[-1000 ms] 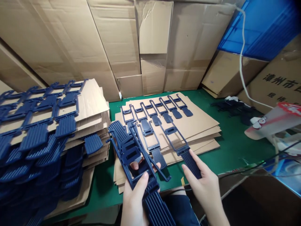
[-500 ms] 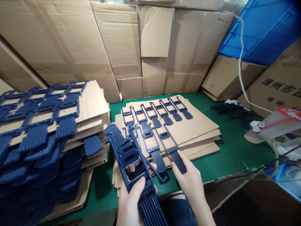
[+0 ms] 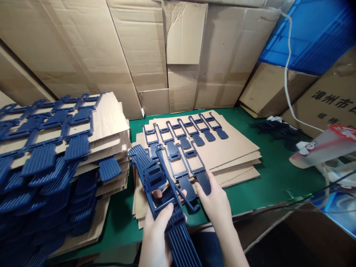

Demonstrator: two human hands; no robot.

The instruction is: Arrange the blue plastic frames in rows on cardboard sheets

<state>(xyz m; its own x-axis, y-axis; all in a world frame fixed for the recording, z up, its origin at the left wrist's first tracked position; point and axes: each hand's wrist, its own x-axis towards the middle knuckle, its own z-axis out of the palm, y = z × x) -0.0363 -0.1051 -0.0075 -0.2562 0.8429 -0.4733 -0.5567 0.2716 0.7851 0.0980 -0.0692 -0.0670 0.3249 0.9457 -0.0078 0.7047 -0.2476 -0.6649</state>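
Observation:
My left hand is closed around a navy plastic frame piece with slots, a ribbed tab at the near end and a loose hooked arm along its right side; it may be more than one piece stacked. My right hand pinches the ribbed tab of a similar navy frame piece, which lies at the near right of the cardboard sheets. Beside it rests another frame piece, and a row of several more lies along the back of the sheets.
A tall pile of navy frame pieces layered with cardboard stands at left. Cardboard boxes wall off the back. On the green table at right are dark parts, a translucent cup and cables. A blue crate sits above.
My right hand has moved slightly left and away from me, bringing the pinched frame piece closer to its neighbour. My left hand still holds its piece, a little further right.

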